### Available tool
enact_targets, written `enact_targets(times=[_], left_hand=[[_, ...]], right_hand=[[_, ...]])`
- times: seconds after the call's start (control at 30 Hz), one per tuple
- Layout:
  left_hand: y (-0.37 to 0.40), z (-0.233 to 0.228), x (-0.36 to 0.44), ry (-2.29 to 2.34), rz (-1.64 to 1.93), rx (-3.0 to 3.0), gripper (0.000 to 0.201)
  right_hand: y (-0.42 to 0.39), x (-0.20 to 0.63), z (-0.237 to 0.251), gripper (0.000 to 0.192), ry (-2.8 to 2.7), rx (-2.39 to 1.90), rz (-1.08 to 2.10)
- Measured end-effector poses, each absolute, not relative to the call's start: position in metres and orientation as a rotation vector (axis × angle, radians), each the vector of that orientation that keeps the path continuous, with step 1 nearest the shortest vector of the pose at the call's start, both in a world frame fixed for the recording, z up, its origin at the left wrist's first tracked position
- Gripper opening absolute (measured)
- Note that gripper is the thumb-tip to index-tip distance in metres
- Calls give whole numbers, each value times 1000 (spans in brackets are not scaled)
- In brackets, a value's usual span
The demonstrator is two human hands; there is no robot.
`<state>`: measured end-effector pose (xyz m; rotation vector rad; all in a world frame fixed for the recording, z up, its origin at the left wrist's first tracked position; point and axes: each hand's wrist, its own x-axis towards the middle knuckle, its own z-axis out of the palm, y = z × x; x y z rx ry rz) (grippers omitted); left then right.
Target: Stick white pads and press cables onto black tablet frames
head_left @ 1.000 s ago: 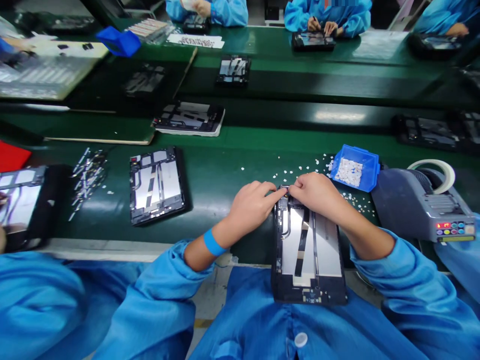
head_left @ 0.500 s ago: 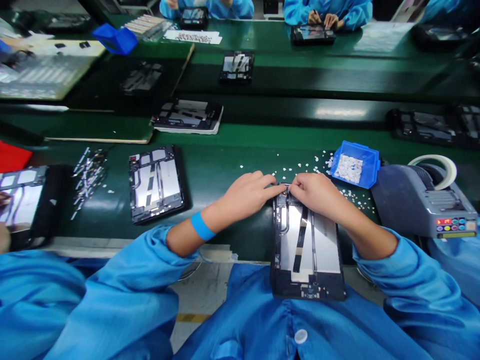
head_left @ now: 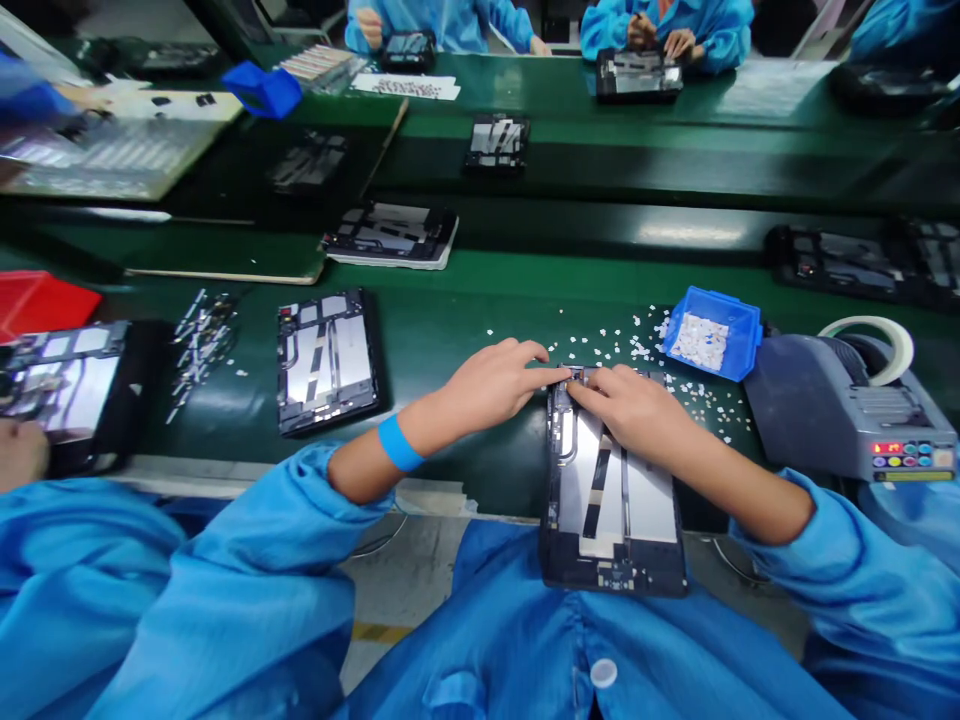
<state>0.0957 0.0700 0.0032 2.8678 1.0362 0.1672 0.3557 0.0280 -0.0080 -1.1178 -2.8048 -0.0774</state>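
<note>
An opened tablet-like device (head_left: 652, 490) lies in front of me, its near end over the table edge against my clothing. Its inside shows silver panels, a dark ribbon strip and small boards. My left hand (head_left: 499, 380) is open, index finger stretched out to touch the far left corner of the device. At that same corner, my right hand (head_left: 637, 405) presses a fingertip down, its fingers apart. Any small piece under the fingertips is hidden. Tiny white pieces (head_left: 641, 345) lie scattered just beyond the hands.
A blue bin (head_left: 750, 345) of white bits stands beside a grey tape dispenser (head_left: 795, 400). Another opened device (head_left: 349, 355) lies to my left, near a pile of thin strips (head_left: 202, 345). One more device (head_left: 397, 232) rests farther off. Co-workers in blue sleeves (head_left: 480, 25) sit opposite.
My right hand has gone from a pinch near the corner to pressing with its fingers spread farther. My left hand stays at the corner. The view has shifted slightly left.
</note>
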Motion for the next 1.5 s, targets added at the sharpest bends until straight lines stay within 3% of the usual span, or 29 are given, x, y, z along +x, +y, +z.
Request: enact_targets(times=[0.1, 0.23, 0.47, 0.57, 0.67, 0.97, 1.23, 1.5], left_hand=[[63, 5, 96, 1077, 196, 2898, 43], [50, 3, 98, 1083, 224, 2978, 42], [46, -1, 98, 1057, 286, 3047, 48], [62, -4, 101, 1035, 358, 3044, 41], [70, -1, 106, 977, 439, 3026, 42], [51, 11, 106, 1045, 609, 2764, 65], [27, 23, 142, 1074, 740, 2270, 20], [12, 19, 197, 905, 733, 1327, 21]], right_hand=[[34, 350, -4, 39, -2829, -1137, -38], [21, 366, 6, 42, -2569, -1113, 333], [-90, 492, 3, 14, -1176, -1645, 328], [-113, 548, -20, 30, -561, -1655, 416], [-114, 581, -42, 48, -334, -1646, 641], [-99, 584, -58, 46, -267, -1531, 815], [-108, 495, -28, 29, -494, -1473, 900], [-42, 375, 5, 20, -1243, -1345, 1162]])
